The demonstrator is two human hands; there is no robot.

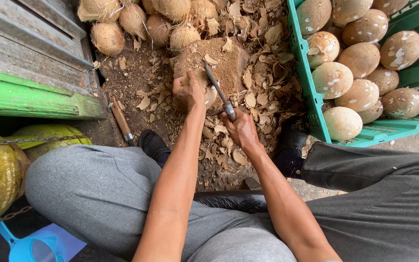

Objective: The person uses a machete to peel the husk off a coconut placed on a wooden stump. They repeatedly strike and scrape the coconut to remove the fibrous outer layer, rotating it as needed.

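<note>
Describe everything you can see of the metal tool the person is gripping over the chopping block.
The metal tool is a slim, grey, slightly curved blade, dull and worn. It slants from the right hand, which grips its lower end, up and left to its tip above the wooden block. Its middle lies against the coconut that the left hand steadies there. The handle is hidden inside the fingers.

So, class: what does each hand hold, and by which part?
The right hand grips a metal blade tool by its handle end. The left hand clasps a coconut from above, on the wooden block.
</note>
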